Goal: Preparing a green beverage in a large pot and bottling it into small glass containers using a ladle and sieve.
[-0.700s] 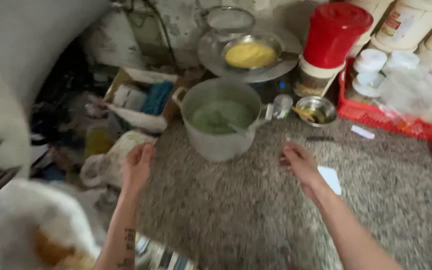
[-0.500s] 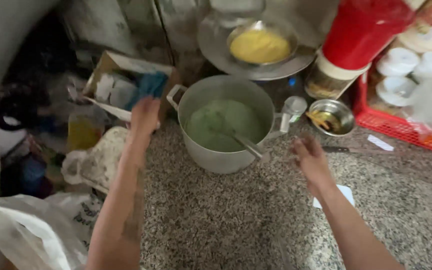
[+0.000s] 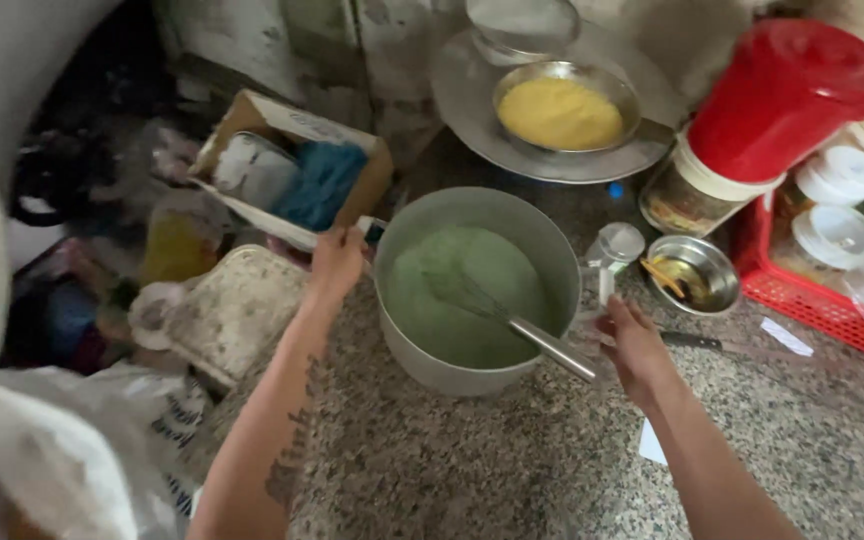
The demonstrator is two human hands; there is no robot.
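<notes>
One grey pot (image 3: pixel 472 345) stands on the granite counter (image 3: pixel 472 470), full of green batter (image 3: pixel 452 300), with one whisk (image 3: pixel 512 325) leaning inside. Behind it is one tray (image 3: pixel 472 120) with one bowl (image 3: pixel 564 110) of yellow mix. The left hand (image 3: pixel 335 262) closes its fingers on the pot's left handle. The right hand (image 3: pixel 637 345) curls at the right handle, touching the whisk's grip.

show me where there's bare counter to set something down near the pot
Bare granite counter lies in front of the pot, between the left hand and right hand. Behind and right it is crowded: plate, small steel bowl, red basket.
</notes>
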